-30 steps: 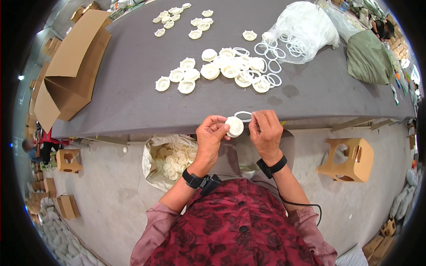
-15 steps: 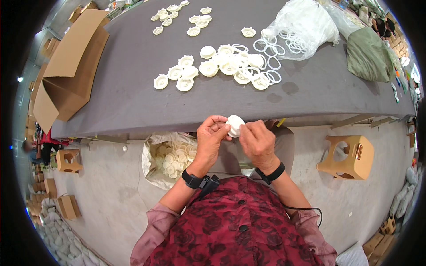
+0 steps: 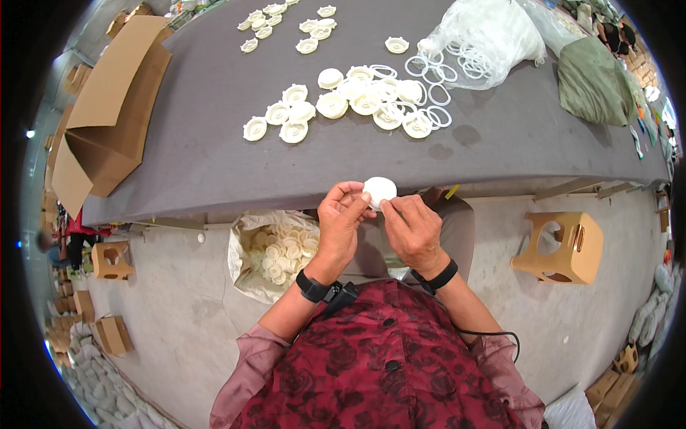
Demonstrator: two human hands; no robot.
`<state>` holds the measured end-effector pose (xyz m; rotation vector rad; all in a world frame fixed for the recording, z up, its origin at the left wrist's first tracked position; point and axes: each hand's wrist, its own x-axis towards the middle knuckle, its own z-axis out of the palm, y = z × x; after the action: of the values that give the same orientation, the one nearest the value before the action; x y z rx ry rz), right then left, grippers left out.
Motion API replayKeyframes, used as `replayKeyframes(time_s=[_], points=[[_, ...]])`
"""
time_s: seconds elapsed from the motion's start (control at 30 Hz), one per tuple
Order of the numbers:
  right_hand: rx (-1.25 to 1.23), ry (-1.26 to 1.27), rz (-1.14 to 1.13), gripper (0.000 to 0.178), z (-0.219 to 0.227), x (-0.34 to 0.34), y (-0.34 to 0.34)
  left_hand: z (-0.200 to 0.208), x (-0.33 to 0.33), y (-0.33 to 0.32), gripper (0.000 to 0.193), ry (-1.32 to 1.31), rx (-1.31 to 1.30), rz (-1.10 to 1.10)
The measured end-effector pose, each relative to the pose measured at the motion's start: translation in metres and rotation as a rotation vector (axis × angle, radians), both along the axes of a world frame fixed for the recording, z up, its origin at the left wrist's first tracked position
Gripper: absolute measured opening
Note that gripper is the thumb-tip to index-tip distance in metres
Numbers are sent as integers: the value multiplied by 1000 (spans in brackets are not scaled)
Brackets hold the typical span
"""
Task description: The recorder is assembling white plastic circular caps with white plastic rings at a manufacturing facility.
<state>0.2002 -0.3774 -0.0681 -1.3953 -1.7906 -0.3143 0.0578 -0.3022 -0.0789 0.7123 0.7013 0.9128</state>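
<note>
White round plastic cap (image 3: 379, 190), held just in front of the near edge of the grey counter (image 3: 200, 150), between both hands at chest height. Left hand (image 3: 340, 218) grips the cap's left rim with fingers (image 3: 355, 191) curled closed around it; right hand (image 3: 412, 227) presses its fingers (image 3: 391, 209) against the cap's lower right edge, also closed on it. Each wrist carries a black band. On the counter, well apart from the hands, lies a cluster of similar white caps (image 3: 336, 104) mixed with thin white rings (image 3: 437, 93); a clear plastic bag (image 3: 486, 36) of rings sits beyond them, and a second, smaller group of caps (image 3: 275, 21) lies at the far edge. Folded cardboard (image 3: 107, 114) rests at the counter's left end, a green cloth bundle (image 3: 593, 82) at its right. Below the counter, an open sack of caps (image 3: 275, 250) stands on the floor beside the left forearm; a wooden stool (image 3: 561, 247) stands to the right.
</note>
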Motion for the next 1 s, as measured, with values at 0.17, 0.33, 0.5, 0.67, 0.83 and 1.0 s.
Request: replayKeyframes(time_s=[0.17, 0.33, 0.5, 0.67, 0.83, 1.0], points=[[43, 193, -21, 30, -5, -4, -2, -13, -3, -1, 27, -151, -83, -32], [-25, 660, -111, 20, -9, -12, -2, -11, 7, -8, 25, -238, -125, -29], [-277, 1427, -23, 9, -20, -16, -1, -21, 10, -7, 19, -294, -45, -48], [-158, 1446, -43, 11, -3, -13, 7, -19, 9, -11, 20, -285, -44, -64], [-276, 1431, 190, 27, -13, 3, -3, -17, 2, -11, 23, -272, -68, -121], [-362, 1434, 223, 29, -12, 14, -9, -9, 1, -8, 46, -141, -16, -211]])
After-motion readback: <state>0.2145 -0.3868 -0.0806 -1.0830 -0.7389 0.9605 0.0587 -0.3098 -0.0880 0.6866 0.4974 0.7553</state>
